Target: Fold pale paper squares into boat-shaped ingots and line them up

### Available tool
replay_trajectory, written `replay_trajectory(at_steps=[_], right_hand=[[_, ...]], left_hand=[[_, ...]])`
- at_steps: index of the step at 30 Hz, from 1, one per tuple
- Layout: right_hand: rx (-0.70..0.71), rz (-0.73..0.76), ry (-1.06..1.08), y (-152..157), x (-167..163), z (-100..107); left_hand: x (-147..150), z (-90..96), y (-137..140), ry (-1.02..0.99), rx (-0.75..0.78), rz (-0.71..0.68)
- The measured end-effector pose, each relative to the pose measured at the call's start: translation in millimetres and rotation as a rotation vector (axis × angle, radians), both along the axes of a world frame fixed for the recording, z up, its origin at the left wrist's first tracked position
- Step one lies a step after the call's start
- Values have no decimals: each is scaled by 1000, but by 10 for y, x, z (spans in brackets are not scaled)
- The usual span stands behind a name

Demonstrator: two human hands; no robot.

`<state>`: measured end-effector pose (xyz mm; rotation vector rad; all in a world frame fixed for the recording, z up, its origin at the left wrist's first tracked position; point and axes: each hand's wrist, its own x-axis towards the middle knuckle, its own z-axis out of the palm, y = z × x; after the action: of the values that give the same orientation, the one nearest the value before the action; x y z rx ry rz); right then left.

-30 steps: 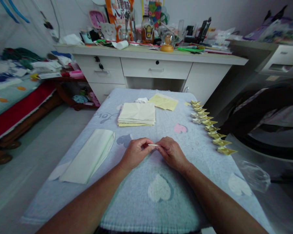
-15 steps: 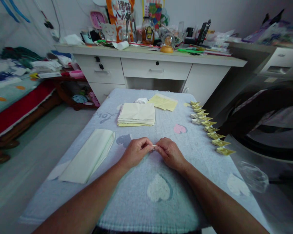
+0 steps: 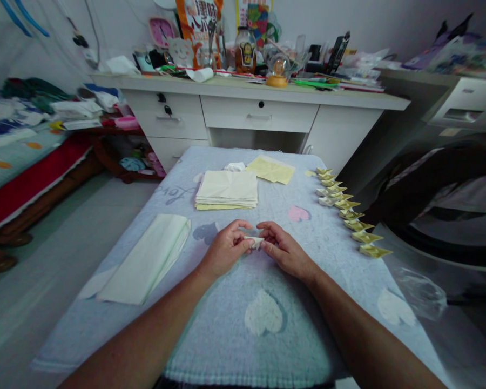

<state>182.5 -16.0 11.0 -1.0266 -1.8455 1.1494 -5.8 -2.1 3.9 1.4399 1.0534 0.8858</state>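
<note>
Left fingers point(image 3: 243, 246) and right fingers point(image 3: 271, 249) pinching folded paper point(image 3: 256, 241), lidded jar point(image 3: 247, 51) containing amber contents point(image 3: 239, 61)

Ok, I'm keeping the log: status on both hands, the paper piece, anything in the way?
Left hand pinching small folded paper; right hand at its other end. Paper stack beyond, folded shapes rowed at right, neither in the way.

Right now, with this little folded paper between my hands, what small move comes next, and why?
I'd probably keep the folded paper steady in your left hand and pinch its other end with your right hand. Your left thumb seems to press one end, while your right forefinger looks raised off the paper, so that end appears less firmly held.
</note>
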Motion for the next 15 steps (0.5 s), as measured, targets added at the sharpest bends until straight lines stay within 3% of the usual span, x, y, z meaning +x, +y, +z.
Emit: replay_trajectory(at_steps=[15], right_hand=[[-8,-115,61,7,-29,-19]], left_hand=[[-68,72,-28,41,62,-44]])
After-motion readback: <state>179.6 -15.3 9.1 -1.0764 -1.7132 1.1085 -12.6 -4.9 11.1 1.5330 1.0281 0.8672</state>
